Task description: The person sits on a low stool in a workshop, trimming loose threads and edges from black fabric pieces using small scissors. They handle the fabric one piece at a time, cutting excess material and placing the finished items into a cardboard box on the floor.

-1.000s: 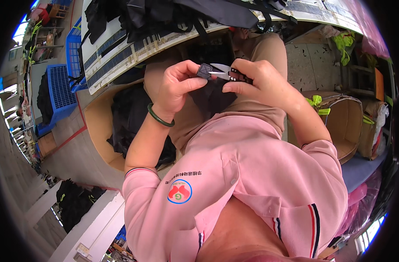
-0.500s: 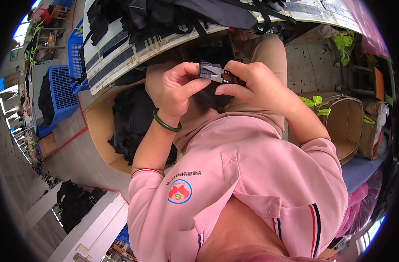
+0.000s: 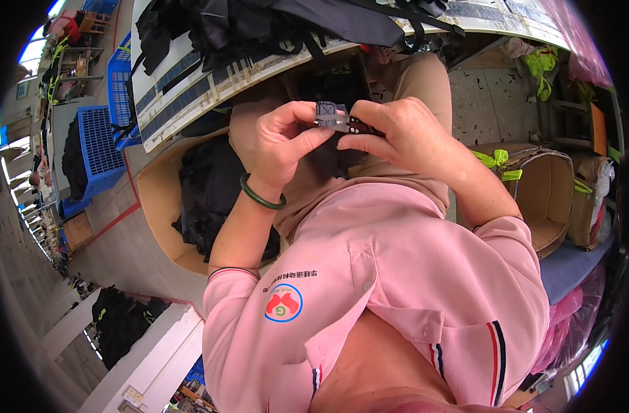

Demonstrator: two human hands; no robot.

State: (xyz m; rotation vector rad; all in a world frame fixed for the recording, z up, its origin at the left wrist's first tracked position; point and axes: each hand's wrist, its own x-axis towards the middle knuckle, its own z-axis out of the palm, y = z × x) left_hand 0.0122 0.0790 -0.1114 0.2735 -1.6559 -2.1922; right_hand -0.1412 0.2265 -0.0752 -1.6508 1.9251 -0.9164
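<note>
In front of my lap, my left hand [image 3: 280, 134] pinches a small dark piece of stitched webbing [image 3: 326, 109] between thumb and fingers. My right hand [image 3: 400, 127] is closed round a pair of thread snips [image 3: 353, 124] with dark handles. The snips' pale blades lie at the lower edge of the webbing, close together. Whether a thread is between them is too small to tell. Most of the handles are hidden in my right hand.
A table [image 3: 152, 127] with taped edges carries a heap of black fabric and straps [image 3: 245, 27]. Left of my legs stands a cardboard box [image 3: 156, 199] holding black cloth [image 3: 207, 199]. A blue crate [image 3: 99, 141] is farther left; another cardboard box [image 3: 552, 189] lies at right.
The snips' blades stood apart and have come together at the webbing. The webbing has turned and shifted slightly to the right. Both hands stay nearly in place.
</note>
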